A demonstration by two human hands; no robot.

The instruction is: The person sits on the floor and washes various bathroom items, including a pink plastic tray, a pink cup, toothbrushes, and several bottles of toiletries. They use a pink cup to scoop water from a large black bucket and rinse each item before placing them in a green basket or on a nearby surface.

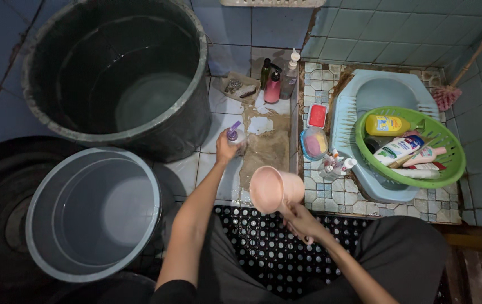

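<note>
1. Left hand (225, 151), frame centre, wraps its grip around a small purple-capped bottle (235, 135) on the tiled floor (218, 104).
2. Right hand (300, 219) clasps the pink plastic scoop (272, 188) by its handle.
3. Both look light, rigid, likely wet-slippery.

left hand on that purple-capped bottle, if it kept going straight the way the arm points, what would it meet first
Probably the cluster of bottles against the blue tiled wall. The left hand grips the purple-capped bottle and points up the floor; the tiles between look bare, though depth is unclear.
</note>
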